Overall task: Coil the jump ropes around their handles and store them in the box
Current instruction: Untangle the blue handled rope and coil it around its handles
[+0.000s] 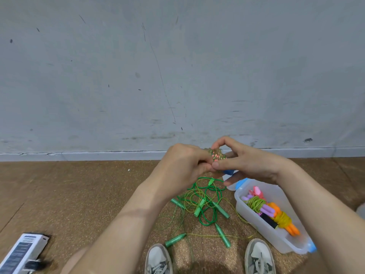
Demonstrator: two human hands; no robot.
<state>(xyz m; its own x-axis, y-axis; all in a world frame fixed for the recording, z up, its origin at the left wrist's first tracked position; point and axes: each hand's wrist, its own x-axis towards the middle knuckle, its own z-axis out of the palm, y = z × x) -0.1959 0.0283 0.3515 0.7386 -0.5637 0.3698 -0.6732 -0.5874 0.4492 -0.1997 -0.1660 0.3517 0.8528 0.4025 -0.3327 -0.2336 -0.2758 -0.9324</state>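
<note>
Left hand point(185, 161): fingers curled round the coiled green, red-speckled rope bundle point(217, 155), gripping its 9 o'clock side.
Right hand point(246, 163): thumb and forefinger pinch the bundle from 3 o'clock.
Blue piece point(229, 171): at the bundle's 5 o'clock, possibly a handle.
Clear plastic box point(254, 224): on the floor at 4 o'clock of the hands, holding coiled ropes point(256, 202).
Loose green jump ropes point(201, 200): tangled at 6 o'clock, beside the box.

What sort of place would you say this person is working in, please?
Probably a plain indoor room: a scuffed grey wall, a pale skirting board, and a brown speckled floor where loose green jump ropes lie beside a clear plastic box.
</note>
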